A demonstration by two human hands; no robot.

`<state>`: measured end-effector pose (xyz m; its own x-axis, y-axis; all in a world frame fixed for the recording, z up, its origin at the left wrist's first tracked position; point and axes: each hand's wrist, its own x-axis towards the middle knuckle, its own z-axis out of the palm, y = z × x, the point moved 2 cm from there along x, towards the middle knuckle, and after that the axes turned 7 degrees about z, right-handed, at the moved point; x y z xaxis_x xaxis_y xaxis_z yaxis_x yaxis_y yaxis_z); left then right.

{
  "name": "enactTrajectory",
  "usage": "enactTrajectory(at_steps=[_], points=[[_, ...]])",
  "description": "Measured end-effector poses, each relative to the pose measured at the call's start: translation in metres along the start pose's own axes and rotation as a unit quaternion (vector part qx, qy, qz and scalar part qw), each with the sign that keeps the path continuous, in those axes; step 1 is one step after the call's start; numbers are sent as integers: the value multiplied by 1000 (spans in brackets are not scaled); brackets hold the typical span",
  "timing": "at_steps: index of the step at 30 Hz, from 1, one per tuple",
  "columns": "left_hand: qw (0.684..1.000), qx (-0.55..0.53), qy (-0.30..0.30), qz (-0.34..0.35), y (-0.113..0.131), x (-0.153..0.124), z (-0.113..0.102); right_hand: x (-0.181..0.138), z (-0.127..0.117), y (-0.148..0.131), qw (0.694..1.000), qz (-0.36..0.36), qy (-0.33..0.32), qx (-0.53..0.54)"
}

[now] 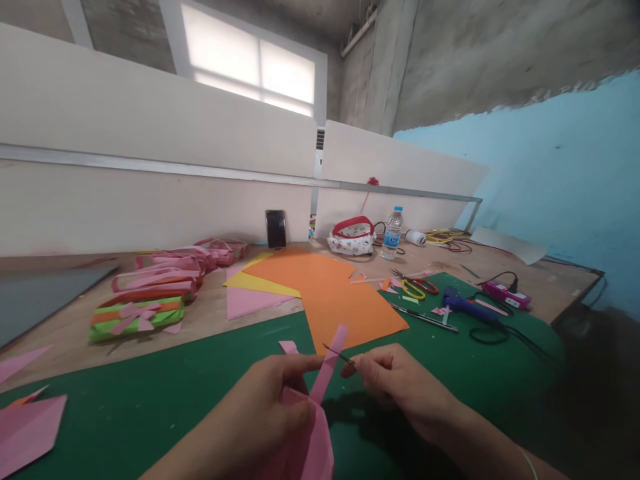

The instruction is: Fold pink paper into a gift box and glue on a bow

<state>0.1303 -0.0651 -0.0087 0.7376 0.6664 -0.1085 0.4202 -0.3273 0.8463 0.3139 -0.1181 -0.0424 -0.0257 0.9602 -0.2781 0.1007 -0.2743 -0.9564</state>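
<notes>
My left hand (273, 400) is closed on a folded piece of pink paper (315, 433), from which a narrow pink strip (330, 363) sticks up. My right hand (395, 383) is closed on a thin dark tool (340, 355), seemingly small scissors, whose tip touches the strip. Both hands hover over the green cutting mat (150, 400) near the front edge of the table.
Orange sheets (340, 293), yellow and pink paper lie past the mat. Paper baskets (150, 297) stand at the left. Scissors (415, 287), a blue glue gun (467, 307), a water bottle (393, 233), a pouch (353, 237) and a phone (275, 228) lie farther back.
</notes>
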Motion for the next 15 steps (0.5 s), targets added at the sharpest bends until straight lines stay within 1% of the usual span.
enactTrajectory(at_steps=[9,15], points=[[1000,8,-4,-2,4,2,0,1,1,0,1000,-14,14,-21],[1000,-9,-13,19,-7,2,3,0,1,0,998,-27,23,-44]])
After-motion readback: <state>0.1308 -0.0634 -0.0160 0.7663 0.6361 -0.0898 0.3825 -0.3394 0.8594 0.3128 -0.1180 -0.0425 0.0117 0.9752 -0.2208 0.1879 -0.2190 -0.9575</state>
